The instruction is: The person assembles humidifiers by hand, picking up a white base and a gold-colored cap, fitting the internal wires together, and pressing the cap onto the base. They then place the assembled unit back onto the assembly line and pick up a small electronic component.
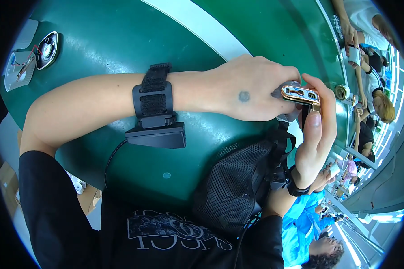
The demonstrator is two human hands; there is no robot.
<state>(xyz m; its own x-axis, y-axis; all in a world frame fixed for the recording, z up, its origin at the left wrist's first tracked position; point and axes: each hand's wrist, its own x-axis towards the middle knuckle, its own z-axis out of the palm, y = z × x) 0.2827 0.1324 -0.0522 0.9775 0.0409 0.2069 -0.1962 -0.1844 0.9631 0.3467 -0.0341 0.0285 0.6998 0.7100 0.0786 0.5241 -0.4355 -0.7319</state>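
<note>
My left hand (255,89) reaches across the green table (184,172), its fingers curled closed. They rest against a small gold-rimmed piece (300,93) with a pale, patterned face and a gold corner. Around that piece, some dark grey material (289,117) shows between the hands; its kind is hidden. From the other side my right hand (316,130) pinches the gold-rimmed piece, thumb and fingers bent round its lower end. A black strap with a dark box-shaped device (159,134) sits on my left wrist.
A black mesh bag (233,179) lies close to my body beneath the hands. At the far left are an oval speaker-like part (47,50) with red wires and a translucent plastic shell (18,71). Several people work along the right side, one in blue clothing (300,224).
</note>
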